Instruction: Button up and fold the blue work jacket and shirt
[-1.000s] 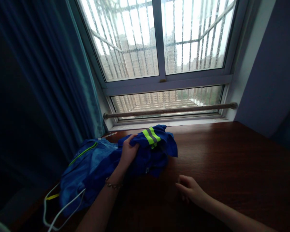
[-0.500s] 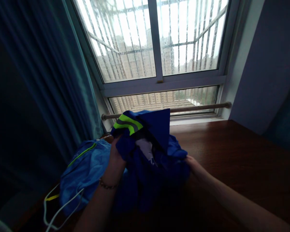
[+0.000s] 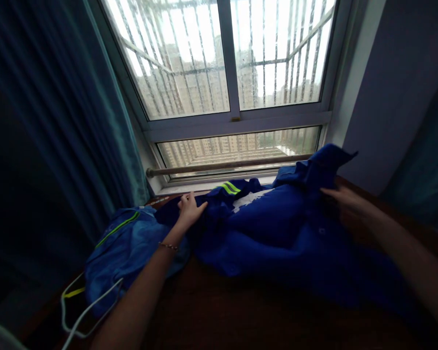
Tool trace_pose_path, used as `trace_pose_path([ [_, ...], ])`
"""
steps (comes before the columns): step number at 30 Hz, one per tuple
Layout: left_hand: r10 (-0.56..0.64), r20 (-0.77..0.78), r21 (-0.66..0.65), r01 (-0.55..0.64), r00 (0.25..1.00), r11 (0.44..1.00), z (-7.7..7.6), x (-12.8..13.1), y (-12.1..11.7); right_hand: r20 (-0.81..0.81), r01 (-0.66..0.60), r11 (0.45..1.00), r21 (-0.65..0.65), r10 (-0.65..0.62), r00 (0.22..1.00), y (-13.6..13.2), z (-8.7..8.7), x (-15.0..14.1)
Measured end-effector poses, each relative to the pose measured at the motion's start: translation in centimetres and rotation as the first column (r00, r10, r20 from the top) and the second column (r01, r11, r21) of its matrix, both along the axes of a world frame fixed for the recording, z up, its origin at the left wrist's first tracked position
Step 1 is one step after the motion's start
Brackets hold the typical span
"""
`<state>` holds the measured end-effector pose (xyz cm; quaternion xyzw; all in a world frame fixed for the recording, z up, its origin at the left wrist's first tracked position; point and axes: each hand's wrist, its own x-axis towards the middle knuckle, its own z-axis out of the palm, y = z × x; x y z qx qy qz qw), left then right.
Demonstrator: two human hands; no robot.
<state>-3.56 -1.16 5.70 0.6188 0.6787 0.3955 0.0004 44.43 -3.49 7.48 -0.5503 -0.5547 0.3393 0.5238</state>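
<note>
Across the table (image 3: 204, 304), your left grip (image 3: 191, 212) and right grip (image 3: 345, 198) both hold the jacket (image 3: 273, 231), so an even, gentle pull apart should best smooth its folds.

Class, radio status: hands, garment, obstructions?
Left hand, right hand on blue garment. Rumpled, raised at right. Lighter-blue bundle at left; no clear obstruction.
</note>
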Motion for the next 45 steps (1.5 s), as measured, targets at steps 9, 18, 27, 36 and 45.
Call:
trace_pose_path([
  [9, -0.741, -0.213, -0.615, 0.502, 0.637, 0.609, -7.1, 4.8, -10.9, 0.786, -0.239, 0.948, -0.211, 0.31, 0.535, -15.8, -10.6, -8.4],
  [18, -0.627, -0.306, -0.5, 0.44, 0.716, 0.746, -8.4, 4.3, -10.9, 0.89, 0.038, 0.978, -0.206, 0.171, 0.423, -5.4, -13.9, -2.8],
  [27, -0.756, -0.195, -0.314, 0.69, 0.625, 0.652, -3.5, 3.1, -17.1, 0.655, -0.299, 0.939, -0.167, 0.333, 0.678, -8.8, -7.3, -0.1],
  [36, -0.121, -0.315, -0.145, 0.078, 0.941, 0.986, -5.2, 4.0, -12.5, 0.645, 0.326, 0.945, -0.019, -0.238, 0.726, -5.0, -8.9, 4.6],
  [45, -0.623, -0.012, -0.279, 0.596, 0.782, 0.753, -2.4, 5.7, -13.4, 0.509, 0.162, 0.951, -0.262, -0.007, 0.861, 1.0, -12.5, 4.9],
])
